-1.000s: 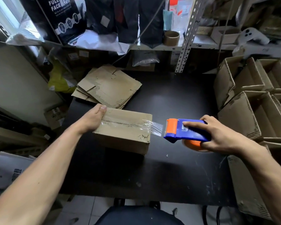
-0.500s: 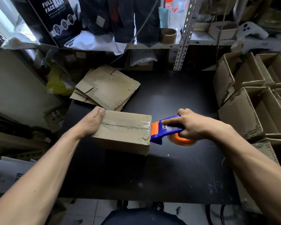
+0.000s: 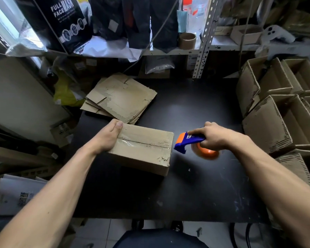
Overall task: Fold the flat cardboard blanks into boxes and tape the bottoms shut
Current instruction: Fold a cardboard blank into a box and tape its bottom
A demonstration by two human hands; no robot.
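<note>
Head view, only 1 cam: box (image 3: 143, 147) is lying bottom-up on the black table (image 3: 195, 185), seam facing up w/ a clear strip of tape (image 3: 127, 143) running along it, so the bottom looks taped. Left hand (image 3: 107, 136) is gripping the box's far-left corner, thumb on top and fingers curled round the end, prob. to keep it from sliding while tape is being worked at the other end. Right hand (image 3: 217, 138) is wrapping round the blue handle of the tape gun (image 3: 188, 142), index finger lying along its top; the gun's orange-tipped nose is sitting just beside the box's right edge, not touching as far as I can tell, roll (image 3: 208, 153) hanging under the palm. No tape visibly bridging gun and box, so the strip seems cut, tho clear film is hard to see. Around: stack of flat blanks (image 3: 122, 99) is waiting at the table's back-left, near the box, within reach of the left hand. Finished boxes (image 3: 268, 122) are piling up open-side-up at the right, close to the right forearm; that side is crowded, so swinging the box over there needs care. Shelf (image 3: 168, 51) behind is carrying bags, an empty tape core (image 3: 187, 40). Chair seat (image 3: 159, 238) showing at bottom edge.
</note>
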